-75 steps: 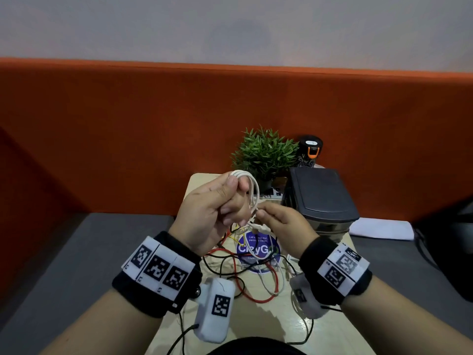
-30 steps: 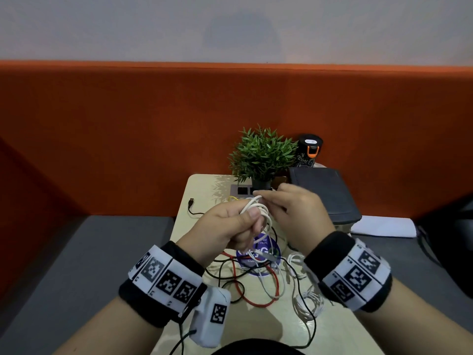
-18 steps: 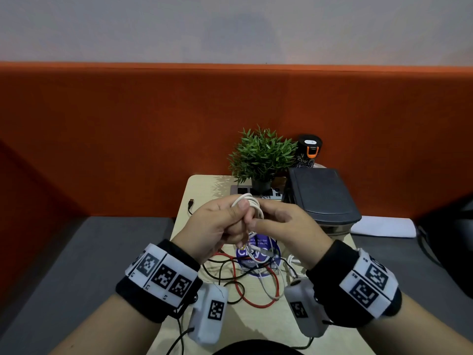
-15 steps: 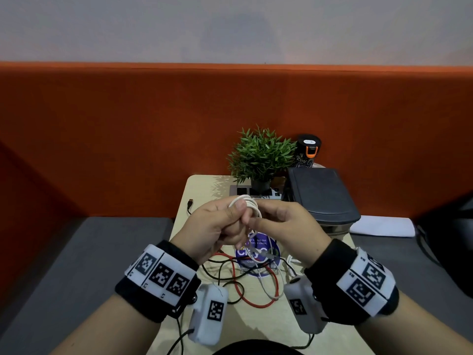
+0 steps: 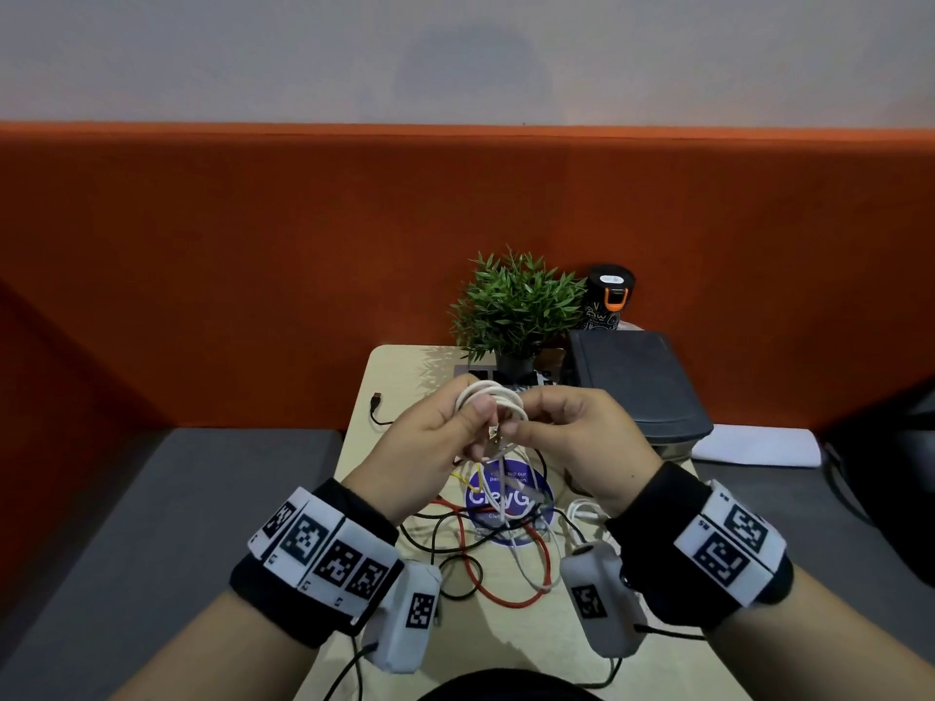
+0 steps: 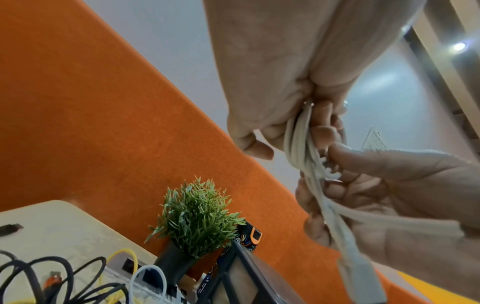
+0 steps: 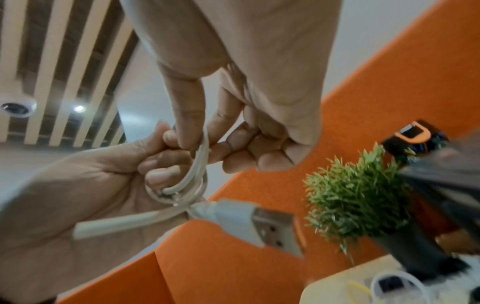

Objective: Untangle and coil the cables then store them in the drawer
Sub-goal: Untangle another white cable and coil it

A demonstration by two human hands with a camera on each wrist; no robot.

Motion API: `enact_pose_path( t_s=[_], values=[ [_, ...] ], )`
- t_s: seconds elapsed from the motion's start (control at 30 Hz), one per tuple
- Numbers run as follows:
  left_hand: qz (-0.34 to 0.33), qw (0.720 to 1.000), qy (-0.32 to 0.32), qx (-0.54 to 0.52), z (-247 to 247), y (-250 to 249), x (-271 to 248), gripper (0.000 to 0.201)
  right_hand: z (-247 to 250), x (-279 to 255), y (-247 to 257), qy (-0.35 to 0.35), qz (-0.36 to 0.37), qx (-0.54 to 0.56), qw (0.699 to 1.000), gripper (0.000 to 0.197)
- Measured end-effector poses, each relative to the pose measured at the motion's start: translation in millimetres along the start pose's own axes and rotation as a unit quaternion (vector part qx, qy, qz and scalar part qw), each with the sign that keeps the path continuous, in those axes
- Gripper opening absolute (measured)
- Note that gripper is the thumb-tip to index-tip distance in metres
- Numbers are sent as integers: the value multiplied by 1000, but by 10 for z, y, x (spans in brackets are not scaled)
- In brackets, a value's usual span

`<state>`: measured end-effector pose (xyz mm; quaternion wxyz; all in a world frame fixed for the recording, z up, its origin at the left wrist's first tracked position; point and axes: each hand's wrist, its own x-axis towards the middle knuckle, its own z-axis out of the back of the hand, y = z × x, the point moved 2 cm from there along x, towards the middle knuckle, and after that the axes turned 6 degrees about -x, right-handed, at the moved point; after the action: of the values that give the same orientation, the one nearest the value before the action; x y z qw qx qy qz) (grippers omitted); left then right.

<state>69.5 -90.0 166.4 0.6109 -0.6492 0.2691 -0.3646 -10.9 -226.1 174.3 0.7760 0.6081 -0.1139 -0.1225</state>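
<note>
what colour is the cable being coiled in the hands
White; the coiled cable shows best in the head view, held between the left hand and right hand.

Black wristbands (image 5: pixel 324 589) carry white strips of square black-and-white markers; a white camera unit (image 5: pixel 405 617) with a black cable hangs under each wrist.

Both hands meet above the table (image 5: pixel 511 645), sharing a white cable coil (image 5: pixel 490 402). The left hand (image 5: pixel 435 450) pinches the loops from the left of the grip; the right hand (image 5: pixel 582 442) pinches them from the right. Directly under the grip lie red, black and white loose cables (image 5: pixel 485 559), with a potted plant (image 5: pixel 516 306) just beyond it
</note>
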Motion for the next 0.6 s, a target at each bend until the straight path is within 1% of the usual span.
enact_pose_path(
  t_s=[0.1, 0.17, 0.23, 0.27, 0.33, 0.43, 0.5, 0.6],
  values=[
    [-21, 1000, 15, -8, -19, -24, 0, 25, -22, -4, -51, 10, -20, 73, 997, 16],
    [-24, 999, 23, -10, -31, -38, -3, 44, -25, 4, -86, 17, -30, 116, 993, 20],
    [13, 1000, -12, -14, -16, -27, -1, 64, -32, 10, -102, 28, -32, 146, 988, 21],
    [38, 998, -33, -38, -5, -22, 3, 65, -36, 13, -103, 32, -30, 156, 987, 19],
    [50, 994, -47, -90, -9, -45, 22, 52, -46, 22, -103, 39, -27, 172, 984, 19],
    [31, 990, -44, -127, -14, -82, 53, 32, -66, 47, -99, 45, -28, 203, 978, 31],
    [21, 990, -48, -131, 0, -61, 75, 28, -77, 66, -103, 48, -28, 233, 971, 38],
    [15, 991, -58, -118, 1, -38, 90, 26, -88, 68, -78, 70, -10, 235, 969, 40]
  ],
)
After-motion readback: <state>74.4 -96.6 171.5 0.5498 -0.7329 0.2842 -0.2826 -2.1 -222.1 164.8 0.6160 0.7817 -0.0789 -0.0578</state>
